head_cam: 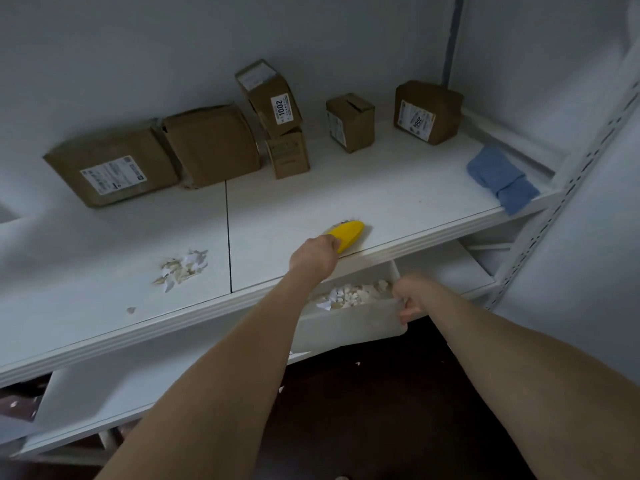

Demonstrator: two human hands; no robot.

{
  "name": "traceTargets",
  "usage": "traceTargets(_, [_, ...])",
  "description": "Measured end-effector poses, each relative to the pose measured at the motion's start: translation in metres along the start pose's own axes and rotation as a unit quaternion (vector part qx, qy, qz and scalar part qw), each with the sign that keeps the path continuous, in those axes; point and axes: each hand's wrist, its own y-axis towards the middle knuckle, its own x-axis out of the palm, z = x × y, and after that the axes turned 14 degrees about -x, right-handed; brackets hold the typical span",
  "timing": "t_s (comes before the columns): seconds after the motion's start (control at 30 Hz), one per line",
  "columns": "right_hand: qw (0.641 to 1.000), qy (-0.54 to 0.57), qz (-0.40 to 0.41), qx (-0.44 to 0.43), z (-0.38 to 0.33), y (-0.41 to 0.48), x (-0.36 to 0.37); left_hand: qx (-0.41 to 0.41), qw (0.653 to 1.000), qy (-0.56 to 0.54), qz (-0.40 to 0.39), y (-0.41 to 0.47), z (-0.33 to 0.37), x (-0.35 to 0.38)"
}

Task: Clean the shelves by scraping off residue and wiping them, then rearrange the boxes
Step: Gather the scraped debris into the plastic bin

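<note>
My left hand (313,254) grips a yellow brush (347,233) lying on the white shelf (398,202) near its front edge. My right hand (407,296) holds the right rim of a white plastic bin (349,327) just below the shelf edge; paper scraps (349,294) lie inside it. A pile of scraps (183,268) sits on the shelf to the left of the brush. Several brown cardboard boxes stand along the back: a large one (110,171), another (211,143), a tilted one marked 1002 (270,98) on a small box (289,155), and two at the right (351,123) (427,112).
A blue cloth (498,178) lies at the shelf's right end, hanging over the edge. A perforated metal upright (568,188) frames the right side. A lower shelf (104,386) runs beneath, above a dark floor. One small scrap (131,310) lies near the front left.
</note>
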Motion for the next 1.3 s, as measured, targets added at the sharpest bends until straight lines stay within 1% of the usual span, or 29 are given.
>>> traceTargets(0.13, [1.0, -0.013, -0.008, -0.007, 0.001, 0.001, 0.001, 0.073, 0.996, -0.004, -0.048, -0.009, 0.015, 0.01])
traceTargets(0.17, [1.0, -0.018, -0.01, -0.009, 0.0, 0.001, 0.002, 0.086, 0.995, -0.005, -0.043, -0.011, 0.017, 0.008])
traceTargets(0.23, [1.0, -0.017, -0.014, -0.009, 0.0, 0.003, 0.002, 0.084, 0.996, -0.018, -0.004, -0.011, 0.016, 0.001])
traceTargets(0.3, [1.0, -0.012, -0.015, 0.0, 0.0, 0.0, 0.002, 0.034, 0.998, -0.028, 0.05, -0.004, 0.008, -0.007])
traceTargets(0.4, [1.0, 0.001, -0.017, 0.002, -0.003, -0.007, 0.002, -0.086, 0.992, -0.006, 0.095, 0.016, -0.016, -0.023])
traceTargets(0.47, [1.0, 0.002, -0.015, -0.001, -0.004, -0.01, 0.0, -0.15, 0.985, 0.0, 0.09, 0.025, -0.032, -0.028])
traceTargets(0.53, [1.0, -0.001, -0.013, -0.002, -0.004, -0.011, 0.0, -0.168, 0.984, -0.01, 0.062, 0.028, -0.037, -0.024])
traceTargets(0.6, [1.0, 0.005, -0.01, 0.002, -0.004, -0.008, 0.0, -0.136, 0.99, -0.011, 0.028, 0.025, -0.025, -0.018])
traceTargets(0.7, [1.0, 0.01, -0.012, 0.013, -0.007, -0.009, 0.002, -0.037, 0.998, -0.028, -0.047, 0.013, 0.002, -0.011])
traceTargets(0.8, [1.0, 0.029, -0.002, 0.004, -0.011, -0.01, 0.004, 0.053, 0.989, -0.056, -0.129, -0.003, 0.015, -0.013])
traceTargets(0.83, [1.0, 0.031, -0.002, 0.0, -0.012, -0.012, 0.004, 0.067, 0.986, -0.059, -0.138, -0.004, 0.014, -0.014])
traceTargets(0.87, [0.999, 0.032, -0.002, 0.0, -0.014, -0.013, 0.005, 0.081, 0.987, -0.055, -0.128, -0.004, 0.012, -0.015])
traceTargets(0.93, [0.999, 0.03, -0.015, 0.004, -0.015, -0.016, 0.006, 0.086, 0.993, -0.045, -0.064, -0.001, 0.004, -0.018])
traceTargets(1.0, [0.999, 0.026, -0.024, 0.012, -0.016, -0.021, 0.01, 0.057, 0.997, -0.047, 0.01, 0.001, -0.007, -0.019])
traceTargets(1.07, [1.0, 0.024, -0.017, 0.012, -0.019, -0.024, 0.015, 0.027, 0.997, -0.016, 0.064, 0.002, -0.02, -0.02])
traceTargets(1.13, [1.0, 0.012, -0.013, 0.008, -0.02, -0.022, 0.022, 0.003, 0.995, 0.014, 0.099, 0.002, -0.031, -0.021])
traceTargets(1.3, [0.998, -0.003, -0.061, -0.016, -0.026, -0.019, 0.049, -0.065, 0.984, 0.003, 0.169, -0.008, -0.058, -0.022])
